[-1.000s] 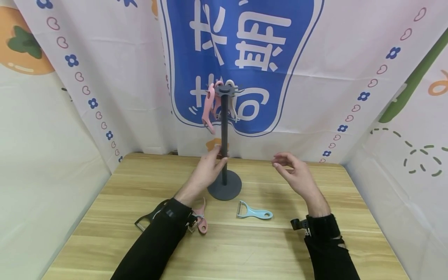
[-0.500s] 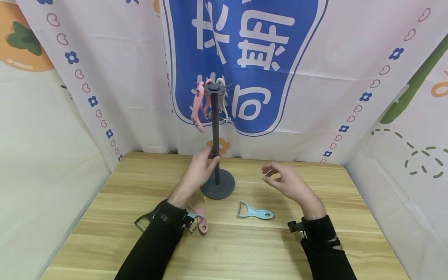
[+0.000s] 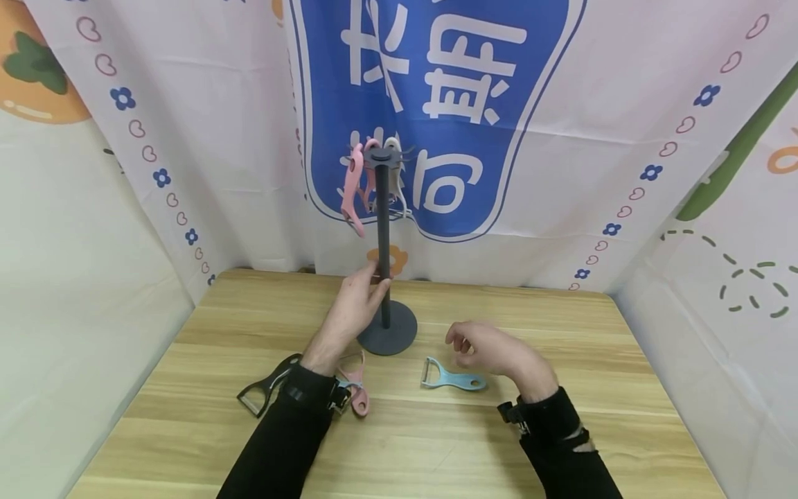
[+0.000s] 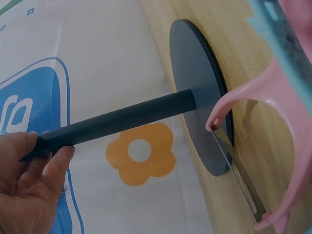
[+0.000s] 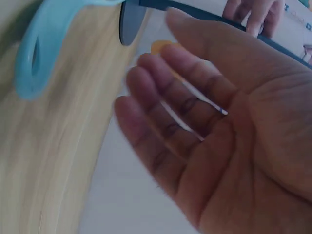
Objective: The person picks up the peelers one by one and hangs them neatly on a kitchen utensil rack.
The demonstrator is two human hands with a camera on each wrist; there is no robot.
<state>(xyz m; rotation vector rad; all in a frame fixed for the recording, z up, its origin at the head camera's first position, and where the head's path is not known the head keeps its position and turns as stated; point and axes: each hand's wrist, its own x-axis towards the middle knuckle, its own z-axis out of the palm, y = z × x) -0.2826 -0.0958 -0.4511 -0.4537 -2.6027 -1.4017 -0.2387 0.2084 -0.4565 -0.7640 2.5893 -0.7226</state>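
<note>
My left hand [image 3: 352, 305] holds the dark post [image 3: 383, 229] of an upright stand, thumb on one side and fingers on the other. In the left wrist view the fingers [image 4: 56, 168] wrap the post above its round base [image 4: 192, 73]. Two pink peelers [image 3: 352, 194] and a white peeler [image 3: 397, 180] hang from hooks at the top. Holding nothing, my right hand [image 3: 499, 350] hovers just above a light blue peeler [image 3: 458, 379] lying on the table. The right wrist view shows its fingers loosely bent, with the blue handle [image 5: 41, 58] off to one side.
Beside and partly under my left forearm lie a black peeler [image 3: 271, 381] and a pink peeler [image 3: 359, 398], with a light blue piece crossing the pink one. A printed curtain [image 3: 249, 173] hangs behind the wooden table [image 3: 424, 450].
My left hand has shifted the stand a little to the left, then held it still. My right hand has come down and to the left, closer over the light blue peeler.
</note>
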